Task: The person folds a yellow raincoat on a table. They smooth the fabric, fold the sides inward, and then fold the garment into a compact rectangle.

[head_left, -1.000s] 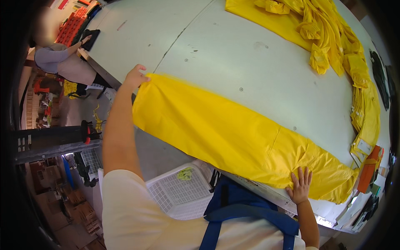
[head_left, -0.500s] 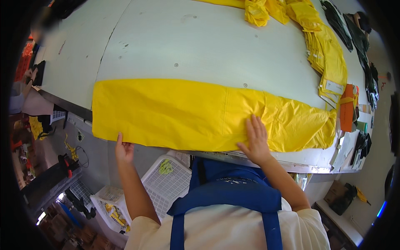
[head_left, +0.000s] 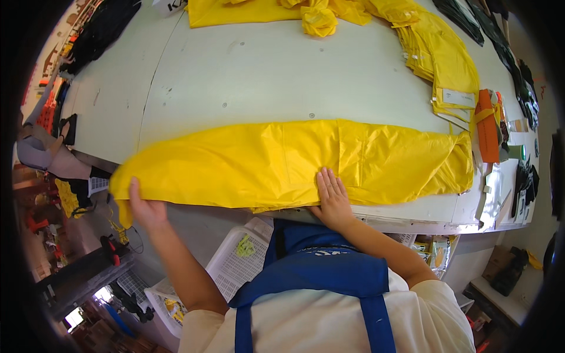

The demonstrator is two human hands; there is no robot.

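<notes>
A long folded yellow garment of shiny, waterproof-looking fabric (head_left: 235,167) lies along the near edge of the table, wrinkled at its right end. At its left end, my left hand (head_left: 147,209) grips the near edge, thumb on top and the other fingers partly hidden by cloth. That end is raised and bent, with a corner hanging past the table edge. My right hand (head_left: 334,200) rests flat near the middle of the garment, fingers stretched out and holding nothing.
Stacked yellow garments (head_left: 441,65) curve along the table's right side, with more yellow fabric (head_left: 241,13) at the far edge. An orange box (head_left: 487,126) stands at the right. Below the table edge is a white plastic basket (head_left: 235,265). Another person (head_left: 50,147) is at far left.
My left hand has moved left and nearer, pulling the garment's left end round and partly off the table. My right hand has slid left over the fabric, staying flat. The view has shifted.
</notes>
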